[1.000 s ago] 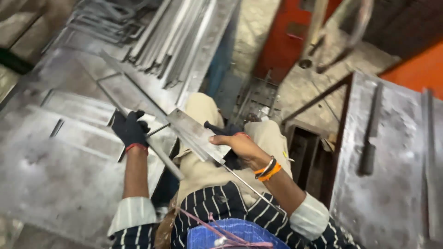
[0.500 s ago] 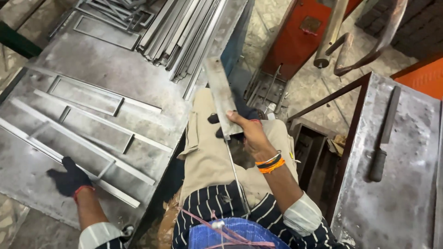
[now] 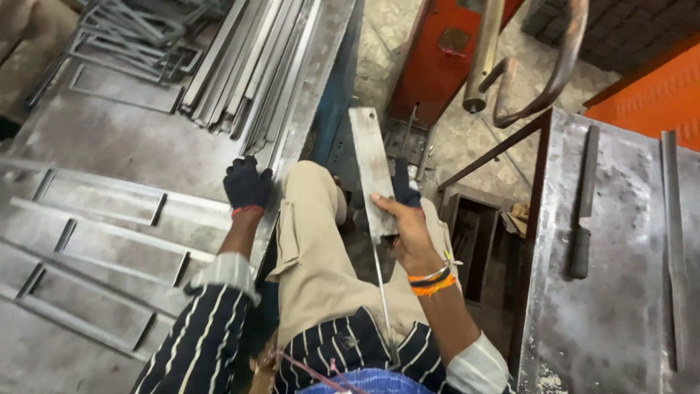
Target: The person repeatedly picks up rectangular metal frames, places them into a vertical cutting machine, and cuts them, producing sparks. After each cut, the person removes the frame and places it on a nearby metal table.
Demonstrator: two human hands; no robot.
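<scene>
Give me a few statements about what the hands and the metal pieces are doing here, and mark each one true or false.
1. The right hand holds a flat grey metal strip in its grip. True.
2. The left hand is bare. False: it wears a dark glove with a red cuff.
3. The left hand rests at the edge of the grey sheet-metal table. True.
4. The metal strip lies flat on the table. False: it is held up over the lap, pointing away from the person.
5. Orange bangles sit on the right wrist. True.
6. The bundle of long metal strips lies on the floor. False: it lies on the table.
</scene>
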